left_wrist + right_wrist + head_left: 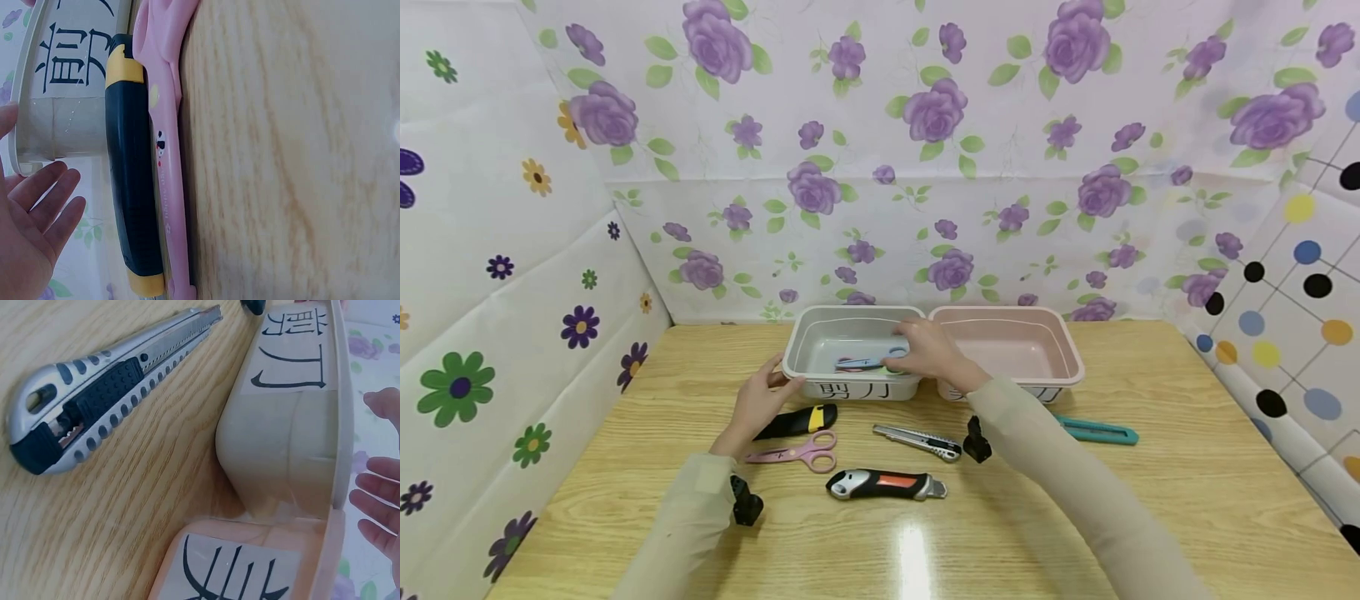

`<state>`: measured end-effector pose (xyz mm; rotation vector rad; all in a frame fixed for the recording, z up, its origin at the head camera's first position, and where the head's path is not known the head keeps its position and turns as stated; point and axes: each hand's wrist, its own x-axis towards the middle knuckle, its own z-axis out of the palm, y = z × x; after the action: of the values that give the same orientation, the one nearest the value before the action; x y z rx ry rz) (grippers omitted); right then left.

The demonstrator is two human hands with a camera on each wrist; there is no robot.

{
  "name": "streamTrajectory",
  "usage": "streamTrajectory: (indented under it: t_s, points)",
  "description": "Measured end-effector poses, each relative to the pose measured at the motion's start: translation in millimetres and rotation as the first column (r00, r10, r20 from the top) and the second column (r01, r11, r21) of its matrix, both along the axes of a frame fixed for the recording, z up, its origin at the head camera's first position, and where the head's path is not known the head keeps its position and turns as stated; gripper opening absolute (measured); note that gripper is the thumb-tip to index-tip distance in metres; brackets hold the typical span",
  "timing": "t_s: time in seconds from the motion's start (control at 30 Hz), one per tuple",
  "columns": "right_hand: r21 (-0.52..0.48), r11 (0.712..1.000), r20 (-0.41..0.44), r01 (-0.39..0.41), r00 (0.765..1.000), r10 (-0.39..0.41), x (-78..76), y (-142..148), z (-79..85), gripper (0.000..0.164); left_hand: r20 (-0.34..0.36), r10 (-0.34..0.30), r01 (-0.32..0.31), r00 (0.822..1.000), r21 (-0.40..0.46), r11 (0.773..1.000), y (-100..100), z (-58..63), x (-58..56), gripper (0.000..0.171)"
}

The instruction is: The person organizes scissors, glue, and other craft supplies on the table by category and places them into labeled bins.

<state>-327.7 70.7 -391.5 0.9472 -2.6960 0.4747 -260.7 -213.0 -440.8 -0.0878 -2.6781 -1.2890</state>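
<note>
My left hand (756,404) is at the near left corner of the grey bin (887,390); its thumb touches the rim, and its fingers extend loosely along the outside. Over that bin's right side is my right hand (931,350). In the right wrist view its fingers (378,494) are spread, with nothing seen between them. Blue scissors (856,363) lie inside the grey bin, their handle close under the right fingertips and partly covered. Pink and green bits show beneath them. Beside the left hand are a black-and-yellow utility knife (128,162) and pink scissors (165,125).
A pink bin (1000,311) stands against the grey one on the right. In front lie a silver snap-off cutter (125,378) and a black utility knife (880,483) with an orange panel. Partly behind the right sleeve is a teal cutter (1097,430). Flowered cloth hangs behind.
</note>
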Motion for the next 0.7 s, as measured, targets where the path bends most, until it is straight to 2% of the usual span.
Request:
streamTrajectory:
  t_s: [0.33,0.53,0.7]
  points:
    - [-0.017,0.998,0.094,-0.067,0.993,0.068,18.4,2,10.6,0.061,0.022,-0.01,0.01,1.0,0.017,1.0,1,2.4,-0.2,0.064]
    - [-0.038,0.989,0.097,-0.145,0.984,0.148,34.1,-2,13.3,0.059,0.02,-0.015,0.015,1.0,0.012,1.0,0,3.9,1.2,0.064]
    - [-0.033,0.971,0.079,-0.238,0.968,0.24,45.3,-10,6.9,0.059,0.023,-0.018,0.017,1.0,0.014,1.0,0,3.6,1.5,0.065]
